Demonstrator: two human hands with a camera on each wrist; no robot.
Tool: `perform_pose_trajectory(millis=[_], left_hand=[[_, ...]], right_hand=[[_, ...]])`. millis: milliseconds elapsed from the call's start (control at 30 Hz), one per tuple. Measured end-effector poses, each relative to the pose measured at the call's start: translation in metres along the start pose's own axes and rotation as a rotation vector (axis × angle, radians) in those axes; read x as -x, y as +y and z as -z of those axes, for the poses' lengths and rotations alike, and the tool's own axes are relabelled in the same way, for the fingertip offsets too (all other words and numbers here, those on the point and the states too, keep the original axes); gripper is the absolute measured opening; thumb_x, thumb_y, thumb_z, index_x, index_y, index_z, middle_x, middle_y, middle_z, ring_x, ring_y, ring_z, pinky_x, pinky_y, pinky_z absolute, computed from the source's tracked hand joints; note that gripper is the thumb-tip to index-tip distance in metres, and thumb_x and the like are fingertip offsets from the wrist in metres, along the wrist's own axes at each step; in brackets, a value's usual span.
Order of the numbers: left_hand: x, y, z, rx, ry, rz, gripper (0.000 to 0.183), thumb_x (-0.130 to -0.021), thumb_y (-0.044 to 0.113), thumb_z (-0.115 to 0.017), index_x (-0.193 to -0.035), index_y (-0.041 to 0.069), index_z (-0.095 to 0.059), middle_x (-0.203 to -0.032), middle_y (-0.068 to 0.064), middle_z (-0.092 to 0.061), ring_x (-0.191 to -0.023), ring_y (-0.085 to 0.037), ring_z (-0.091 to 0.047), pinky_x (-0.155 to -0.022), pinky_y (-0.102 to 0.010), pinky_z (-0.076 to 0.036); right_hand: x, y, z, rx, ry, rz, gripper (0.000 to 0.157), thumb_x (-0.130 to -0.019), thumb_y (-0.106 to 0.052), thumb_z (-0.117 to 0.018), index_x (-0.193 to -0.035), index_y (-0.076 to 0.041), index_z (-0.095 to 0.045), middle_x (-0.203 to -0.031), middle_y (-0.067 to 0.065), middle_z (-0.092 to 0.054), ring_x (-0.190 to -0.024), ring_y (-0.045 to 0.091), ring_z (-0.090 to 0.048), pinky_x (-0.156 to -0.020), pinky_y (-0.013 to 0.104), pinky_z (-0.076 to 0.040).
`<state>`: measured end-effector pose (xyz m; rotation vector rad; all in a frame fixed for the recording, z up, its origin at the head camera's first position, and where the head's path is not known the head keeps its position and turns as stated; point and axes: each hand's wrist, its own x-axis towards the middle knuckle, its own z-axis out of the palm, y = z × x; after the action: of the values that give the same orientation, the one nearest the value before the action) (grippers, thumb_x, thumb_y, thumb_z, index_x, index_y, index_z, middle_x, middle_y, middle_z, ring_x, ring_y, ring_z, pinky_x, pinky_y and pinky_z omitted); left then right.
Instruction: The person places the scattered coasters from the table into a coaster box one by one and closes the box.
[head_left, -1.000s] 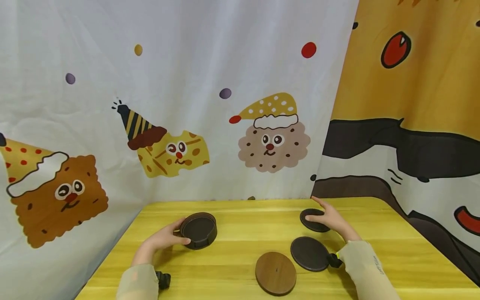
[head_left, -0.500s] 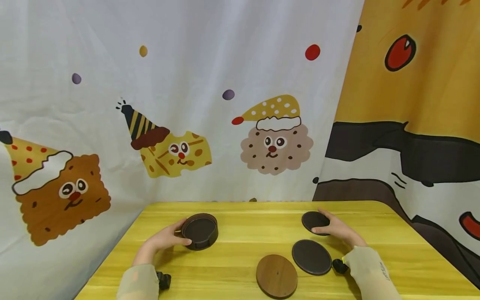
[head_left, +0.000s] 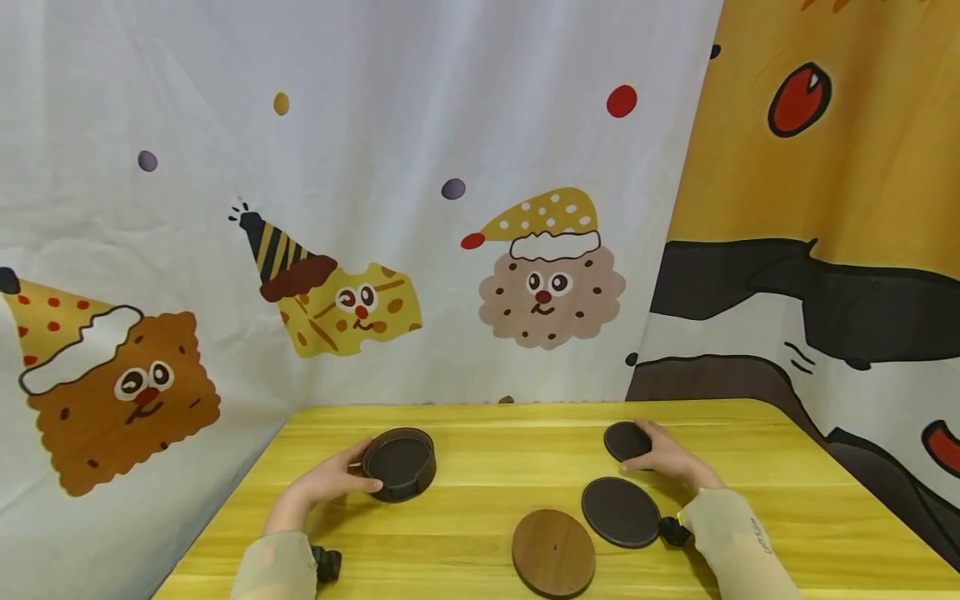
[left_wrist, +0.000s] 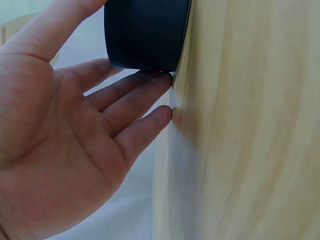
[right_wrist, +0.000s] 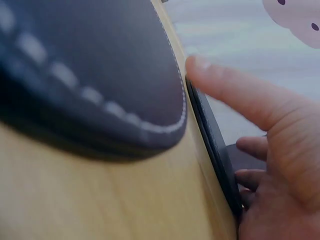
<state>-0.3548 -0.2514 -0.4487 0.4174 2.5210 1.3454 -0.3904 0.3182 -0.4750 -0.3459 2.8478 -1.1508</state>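
with 12 o'clock pointing away from you, your left hand (head_left: 330, 477) was at 11 o'clock on the yellow, wood-grained counter (head_left: 487, 467), gripping the round black holder (head_left: 427, 472). your thumb lay against the holder at its 8 o'clock and your fingers reached round at its 10 o'clock, the hand set about as wide as that side of the holder. it stood upright on the counter, its dark inside facing up and a notch in its wall at 5 o'clock; you could not tell whether anything lay inside.

your right hand (head_left: 667, 454) was at 1 o'clock, holding the far black coaster (head_left: 622, 442) from its 3 o'clock side. your thumb was at the coaster's edge near 6 o'clock and your fingers were beyond it near 1 o'clock, in a fairly narrow grip. the coaster lay at the 3 o'clock of the holder, well apart from it.

the near black coaster (head_left: 621, 512), with pale stitching round its rim in the right wrist view, lay flat at the 6 o'clock of the far one. just beside it, at its 8 o'clock, lay the brown wooden disc (head_left: 554, 553). a white cartoon-printed curtain (head_left: 405, 208) hung past the counter at 12 o'clock.
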Motion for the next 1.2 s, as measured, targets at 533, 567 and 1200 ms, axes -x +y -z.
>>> perform_pose_trajectory(millis=[533,567,1200], left_hand=[[0.0,-0.003,-0.001,0.014,-0.012,-0.019,0.089,-0.076,0.028,-0.07,-0.142,0.004,-0.013,-0.136,-0.026,-0.027,-0.115,-0.037,-0.04,-0.089,-0.051,-0.034],[0.0,-0.002,-0.001,0.011,-0.01,-0.018,0.09,-0.076,0.028,-0.07,-0.142,0.004,-0.013,-0.136,-0.026,-0.027,-0.115,-0.037,-0.04,-0.089,-0.051,-0.034],[0.001,0.002,0.0,-0.003,-0.007,-0.014,0.09,-0.075,0.028,-0.07,-0.141,0.004,-0.014,-0.136,-0.025,-0.027,-0.117,-0.038,-0.038,-0.09,-0.052,-0.032]], right_hand=[[0.001,0.001,-0.003,0.05,0.063,0.048,0.099,-0.064,-0.034,-0.077,-0.135,0.009,-0.023,-0.134,0.035,-0.018,-0.119,0.051,-0.019,-0.091,0.059,-0.023],[0.001,0.001,-0.003,0.047,0.067,0.052,0.099,-0.065,-0.034,-0.077,-0.135,0.009,-0.023,-0.134,0.035,-0.018,-0.119,0.051,-0.02,-0.091,0.059,-0.024],[-0.001,-0.01,0.008,-0.016,0.091,0.036,0.097,-0.063,-0.031,-0.079,-0.136,0.005,-0.025,-0.134,0.031,-0.027,-0.118,0.047,-0.028,-0.091,0.056,-0.028]])
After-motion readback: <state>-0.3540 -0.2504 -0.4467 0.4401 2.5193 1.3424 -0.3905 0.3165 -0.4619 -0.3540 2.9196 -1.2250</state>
